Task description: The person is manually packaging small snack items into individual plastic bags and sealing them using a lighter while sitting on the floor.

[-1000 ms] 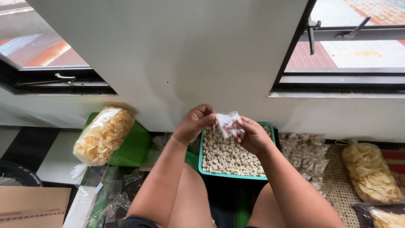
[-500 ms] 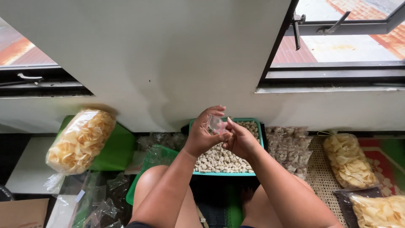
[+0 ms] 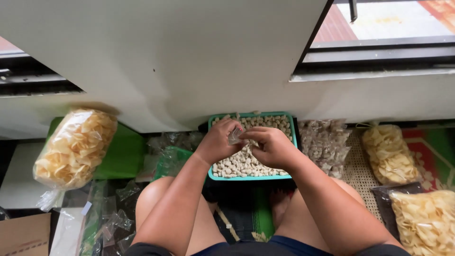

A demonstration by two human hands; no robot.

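Centre frame: your left hand (image 3: 219, 142) and right hand (image 3: 269, 146) pinch small clear plastic bag (image 3: 235, 136), fingers closed on it, above teal tray (image 3: 294, 130) of pale crackers (image 3: 241, 163).

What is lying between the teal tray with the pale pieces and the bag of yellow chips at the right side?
In the head view, small clear packets of pale pieces lie heaped between the teal tray and the bag of yellow chips.

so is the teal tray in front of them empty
No, the teal tray is filled with small pale pieces, and both hands hold a small clear bag just above it.
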